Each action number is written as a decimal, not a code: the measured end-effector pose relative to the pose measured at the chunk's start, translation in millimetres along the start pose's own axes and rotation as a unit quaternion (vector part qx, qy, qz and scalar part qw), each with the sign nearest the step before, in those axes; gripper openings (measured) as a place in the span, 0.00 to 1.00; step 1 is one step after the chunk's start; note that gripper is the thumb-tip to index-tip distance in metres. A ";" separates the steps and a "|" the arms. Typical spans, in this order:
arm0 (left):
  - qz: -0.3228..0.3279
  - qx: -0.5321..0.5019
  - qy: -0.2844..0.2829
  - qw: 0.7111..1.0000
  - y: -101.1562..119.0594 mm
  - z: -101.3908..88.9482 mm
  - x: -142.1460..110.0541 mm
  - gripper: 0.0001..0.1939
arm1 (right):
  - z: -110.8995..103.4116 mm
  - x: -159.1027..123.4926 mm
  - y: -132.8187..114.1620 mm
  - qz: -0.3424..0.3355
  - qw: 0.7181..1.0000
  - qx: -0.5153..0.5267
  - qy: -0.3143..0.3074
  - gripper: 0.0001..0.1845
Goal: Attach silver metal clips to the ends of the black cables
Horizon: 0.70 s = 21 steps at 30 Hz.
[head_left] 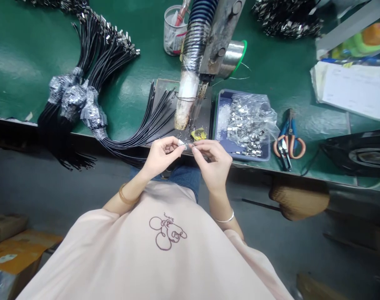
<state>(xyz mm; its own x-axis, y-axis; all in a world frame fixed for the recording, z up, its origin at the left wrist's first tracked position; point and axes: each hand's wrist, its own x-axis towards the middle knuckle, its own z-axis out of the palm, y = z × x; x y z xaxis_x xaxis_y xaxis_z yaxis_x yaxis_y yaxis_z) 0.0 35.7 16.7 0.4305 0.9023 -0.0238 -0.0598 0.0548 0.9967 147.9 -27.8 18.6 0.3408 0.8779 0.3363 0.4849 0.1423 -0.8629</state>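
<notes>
My left hand and my right hand meet at the near edge of the green bench, fingertips pinched together. Between them I pinch a small metal clip and what looks like the end of a thin black wire. A fan of loose black wires lies just beyond my left hand. Past my right hand stands a blue tray holding a clear bag of metal clips. A soldering fixture with a wrapped tip hangs just above my hands.
Taped bundles of black wires with metal ends lie at the left. Orange-handled snips rest right of the tray. A solder spool, a plastic cup, papers and a dark fan stand around.
</notes>
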 end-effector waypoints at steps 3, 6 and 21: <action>0.028 0.030 0.001 0.999 -1.4 1.1 -0.9 0.15 | 4.2 1.3 5.3 0.026 0.999 0.043 -0.022 0.05; 0.060 0.076 0.003 0.995 -3.0 0.6 -1.4 0.14 | 5.4 1.8 10.0 0.046 0.994 0.096 -0.034 0.04; 0.046 0.095 -0.050 0.993 -0.1 5.3 -6.5 0.16 | 9.5 -6.0 3.4 -0.119 0.989 -0.069 0.054 0.05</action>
<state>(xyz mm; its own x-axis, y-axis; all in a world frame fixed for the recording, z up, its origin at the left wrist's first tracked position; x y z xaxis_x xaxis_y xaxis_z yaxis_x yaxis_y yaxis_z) 1.9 27.6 17.1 0.5185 0.8525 0.0660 0.0647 -0.1160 0.9911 139.9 -28.3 10.0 0.2844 0.7727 0.5675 0.6641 0.2681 -0.6979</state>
